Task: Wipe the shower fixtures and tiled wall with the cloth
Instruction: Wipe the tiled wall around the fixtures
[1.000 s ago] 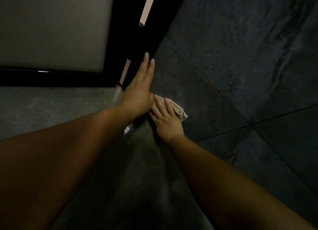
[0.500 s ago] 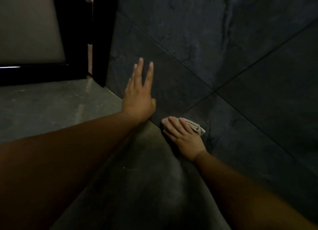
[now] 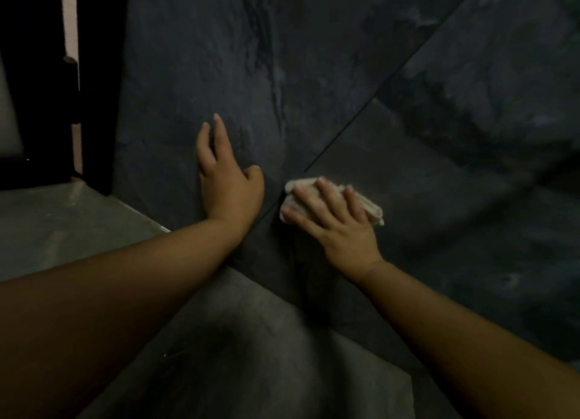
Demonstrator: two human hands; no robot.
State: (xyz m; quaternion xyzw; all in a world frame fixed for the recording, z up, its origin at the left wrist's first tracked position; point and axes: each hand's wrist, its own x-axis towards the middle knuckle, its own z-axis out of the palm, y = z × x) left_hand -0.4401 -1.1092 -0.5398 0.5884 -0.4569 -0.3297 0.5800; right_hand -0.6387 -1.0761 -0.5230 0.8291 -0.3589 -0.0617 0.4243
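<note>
Your right hand lies flat, fingers spread, on the folded pale cloth, pressing it against the dark tiled wall near the wall's bottom edge, just right of a slanting grout line. Your left hand rests open on the wall across that line, near the cloth but apart from it. A black frame stands at the wall's left edge.
</note>
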